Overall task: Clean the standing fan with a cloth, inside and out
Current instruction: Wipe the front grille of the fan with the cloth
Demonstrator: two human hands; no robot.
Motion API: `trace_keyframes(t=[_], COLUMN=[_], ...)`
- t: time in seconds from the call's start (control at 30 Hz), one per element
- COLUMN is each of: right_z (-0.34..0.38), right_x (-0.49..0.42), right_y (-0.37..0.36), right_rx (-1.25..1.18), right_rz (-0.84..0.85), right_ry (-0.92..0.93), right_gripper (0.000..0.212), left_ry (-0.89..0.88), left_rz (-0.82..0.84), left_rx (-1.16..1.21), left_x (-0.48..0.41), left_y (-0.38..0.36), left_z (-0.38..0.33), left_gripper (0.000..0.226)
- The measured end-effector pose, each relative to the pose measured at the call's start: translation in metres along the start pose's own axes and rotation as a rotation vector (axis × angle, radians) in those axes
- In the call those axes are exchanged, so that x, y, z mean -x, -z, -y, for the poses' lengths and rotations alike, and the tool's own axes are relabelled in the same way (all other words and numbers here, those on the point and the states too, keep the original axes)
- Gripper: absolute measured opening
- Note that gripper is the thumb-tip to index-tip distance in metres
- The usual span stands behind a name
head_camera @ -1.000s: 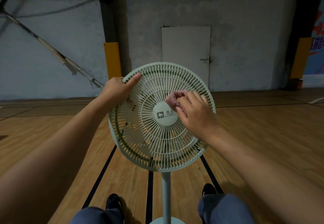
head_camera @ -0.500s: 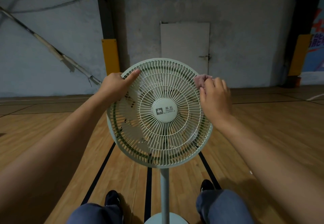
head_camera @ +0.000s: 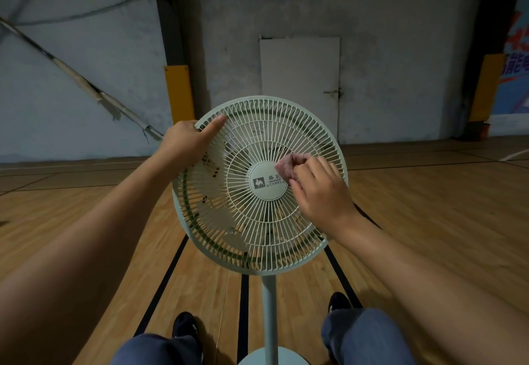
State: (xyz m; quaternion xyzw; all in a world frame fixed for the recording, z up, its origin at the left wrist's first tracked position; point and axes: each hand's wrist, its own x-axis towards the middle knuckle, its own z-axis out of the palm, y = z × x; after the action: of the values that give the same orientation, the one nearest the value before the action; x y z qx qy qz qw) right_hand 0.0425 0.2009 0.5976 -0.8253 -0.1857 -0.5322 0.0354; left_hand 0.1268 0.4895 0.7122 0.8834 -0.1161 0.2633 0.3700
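**Cloth back at the fan's centre**

The right hand (head_camera: 320, 190) is no longer at the upper right rim of the front grille (head_camera: 259, 184), where it was half a second ago; it now sits lower and further in, just right of the round centre badge (head_camera: 268, 180). The pink cloth (head_camera: 289, 166) it pinches has come along and now presses on the grille wires at the badge's upper right edge, overlapping that edge, much where it lay a second ago. The fan's head itself sits slightly lower and further right in the head view than half a second ago, as the camera has shifted.
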Motion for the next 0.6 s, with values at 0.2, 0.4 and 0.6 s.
trace_keyframes(t=[0.2,0.4,0.6], right_z=[-0.034,-0.066,-0.052], right_x=[0.006,0.007,0.009], right_y=[0.002,0.009,0.006], right_rx=[0.036,0.182,0.173], right_rz=[-0.014,-0.015,-0.034], right_ry=[-0.126,-0.319,-0.379], right_gripper=[0.016,0.017,0.015], left_ry=[-0.014,-0.015,-0.014], left_rz=[0.014,0.011,-0.020], left_rx=[0.006,-0.011,-0.035], left_x=[0.003,0.001,0.000], left_y=[-0.001,-0.002,-0.004], left_z=[-0.002,-0.002,-0.003], left_gripper=[0.102,0.093,0.095])
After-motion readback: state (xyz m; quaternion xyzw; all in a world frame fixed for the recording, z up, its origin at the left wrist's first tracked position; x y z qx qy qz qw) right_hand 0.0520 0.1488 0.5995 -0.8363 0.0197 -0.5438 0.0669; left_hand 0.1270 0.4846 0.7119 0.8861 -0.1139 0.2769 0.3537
